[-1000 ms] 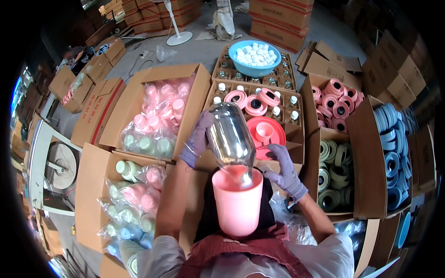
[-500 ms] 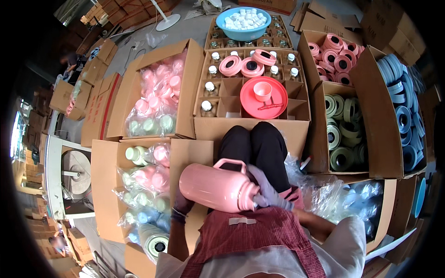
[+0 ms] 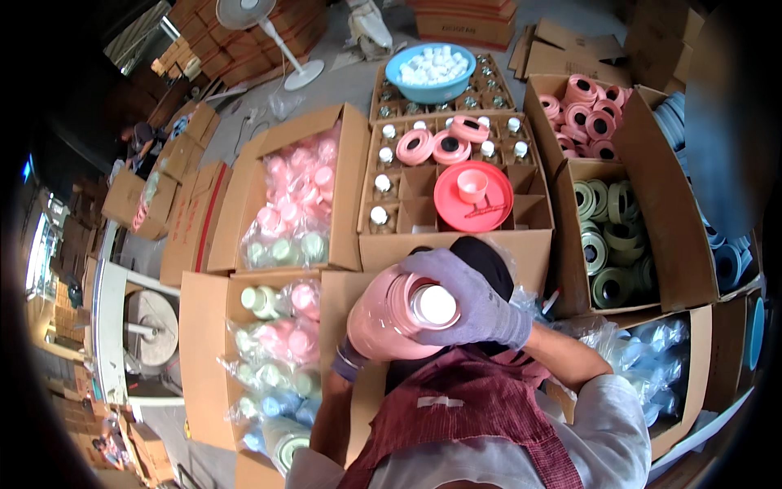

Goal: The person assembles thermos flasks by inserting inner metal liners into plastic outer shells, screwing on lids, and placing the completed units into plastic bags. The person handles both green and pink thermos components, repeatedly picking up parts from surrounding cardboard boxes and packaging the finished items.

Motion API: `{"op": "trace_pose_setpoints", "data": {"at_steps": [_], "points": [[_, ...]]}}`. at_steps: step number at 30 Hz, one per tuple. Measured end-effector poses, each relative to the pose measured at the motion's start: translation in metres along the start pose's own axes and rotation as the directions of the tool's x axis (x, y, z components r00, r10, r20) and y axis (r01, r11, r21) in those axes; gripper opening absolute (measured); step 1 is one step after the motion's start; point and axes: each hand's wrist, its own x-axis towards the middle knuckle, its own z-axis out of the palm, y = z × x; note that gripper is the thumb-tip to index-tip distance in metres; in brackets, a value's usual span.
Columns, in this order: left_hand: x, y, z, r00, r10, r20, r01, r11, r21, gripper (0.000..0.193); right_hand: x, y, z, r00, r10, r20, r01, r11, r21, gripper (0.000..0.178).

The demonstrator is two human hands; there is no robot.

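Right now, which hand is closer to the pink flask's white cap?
Right. The right hand curls around the neck of the pink flask, beside the white cap; the left hand is farther, at the flask's lower left.

One held pink flask [image 3: 376, 319], one red plate [image 3: 449, 198], one standing fan [image 3: 273, 33]

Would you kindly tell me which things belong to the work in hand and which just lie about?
Seemingly in use: pink flask, held in left hand and right hand; white cap at its mouth.
Apparently lying about: standing fan; loose cardboard.
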Motion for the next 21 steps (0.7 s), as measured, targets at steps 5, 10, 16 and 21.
{"op": "trace_pose_setpoints", "data": {"at_steps": [5, 10, 16, 21], "points": [[0.061, 0.032, 0.037, 0.972, 0.143, -0.186, -0.17, 0.975, -0.144, 0.066, 0.029, -0.019, -0.024, 0.898, 0.092, -0.43, -0.159, 0.98, -0.122, 0.073], [0.107, 0.047, 0.05, 0.941, 0.222, -0.257, -0.277, 0.939, -0.202, 0.074, 0.053, -0.007, -0.05, 0.816, 0.217, -0.537, -0.241, 0.97, 0.026, 0.064], [0.134, 0.06, 0.055, 0.922, 0.279, -0.269, -0.341, 0.914, -0.221, 0.084, 0.078, 0.03, -0.049, 0.874, 0.143, -0.465, -0.224, 0.967, -0.122, 0.063], [0.146, 0.07, 0.054, 0.92, 0.293, -0.26, -0.353, 0.908, -0.225, 0.092, 0.094, 0.044, -0.054, 0.903, 0.168, -0.396, -0.233, 0.965, -0.122, 0.06]]}}
